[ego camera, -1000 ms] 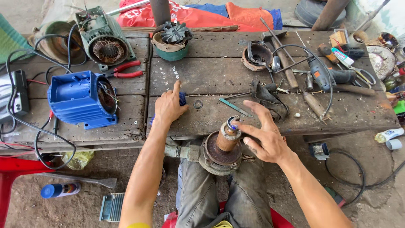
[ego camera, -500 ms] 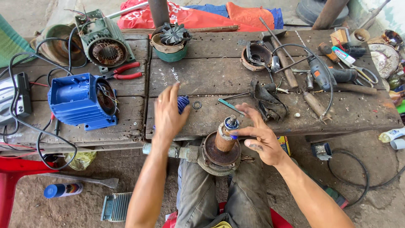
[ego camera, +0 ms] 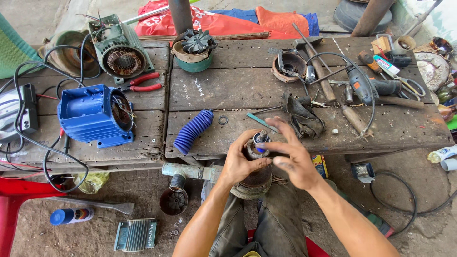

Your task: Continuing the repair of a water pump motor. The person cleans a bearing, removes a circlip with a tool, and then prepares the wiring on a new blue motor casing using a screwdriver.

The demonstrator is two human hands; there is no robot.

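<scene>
Worn wooden workbench [ego camera: 304, 90], dirt floor [ego camera: 419, 233], hands on rotor [ego camera: 254, 166]

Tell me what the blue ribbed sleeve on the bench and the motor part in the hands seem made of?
The blue ribbed sleeve looks like soft rubber or plastic: matte, bellows-like folds. The motor part, held by the left hand and right hand, looks like rusty, dull brown metal.

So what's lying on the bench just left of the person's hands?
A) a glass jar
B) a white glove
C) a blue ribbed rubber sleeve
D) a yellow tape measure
C: a blue ribbed rubber sleeve lies on the wooden bench, just left of the left hand and right hand gripping the motor rotor.
</scene>
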